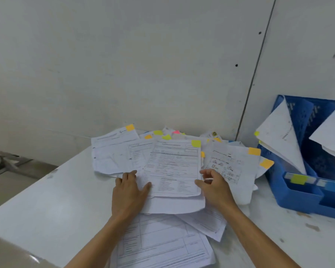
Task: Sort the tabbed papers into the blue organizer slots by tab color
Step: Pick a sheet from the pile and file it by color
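Observation:
A loose pile of white printed papers [122,157] with yellow, orange and pink tabs covers the middle of the white table. On top lies a sheet with a yellow tab [174,163]. My left hand [130,192] rests flat on the pile, its thumb on that sheet's lower left edge. My right hand [214,187] curls at the sheet's right edge, fingers touching the paper. The blue organizer [298,198] stands at the right, with papers leaning in its slots and a yellow label on its front.
The table [46,200] meets a white wall at the back. Its left edge drops to a floor with a metal frame [10,161]. More sheets [162,244] lie near the front edge between my forearms. Orange-tabbed papers [238,163] overlap toward the organizer.

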